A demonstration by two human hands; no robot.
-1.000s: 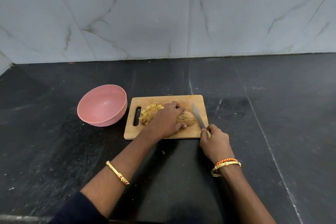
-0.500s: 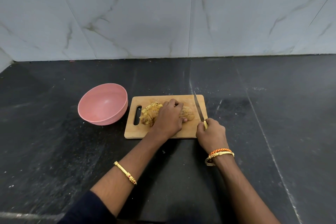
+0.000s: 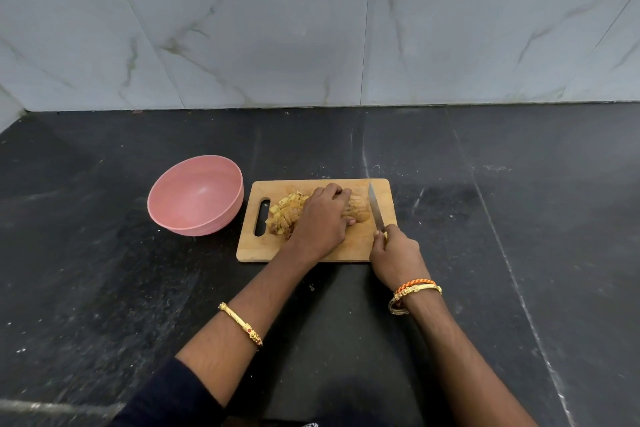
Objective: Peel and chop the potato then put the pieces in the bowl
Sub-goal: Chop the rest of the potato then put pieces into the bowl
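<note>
Chopping the potato (image 3: 356,211)
Left hand (image 3: 320,222) curls over it mid-board (image 3: 311,253); right hand (image 3: 396,253) grips the knife (image 3: 375,210). Firm, probably slippery: hold the uncut end.

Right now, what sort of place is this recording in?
Most likely a home kitchen: a dark stone countertop against a marble-look tiled wall, with a wooden cutting board, a knife and a pink bowl.

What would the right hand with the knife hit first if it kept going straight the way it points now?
Probably nothing on the board: the right hand aims the knife toward the wall, just right of the potato. Past the cutting board lies bare counter, though depth is hard to judge.
</note>
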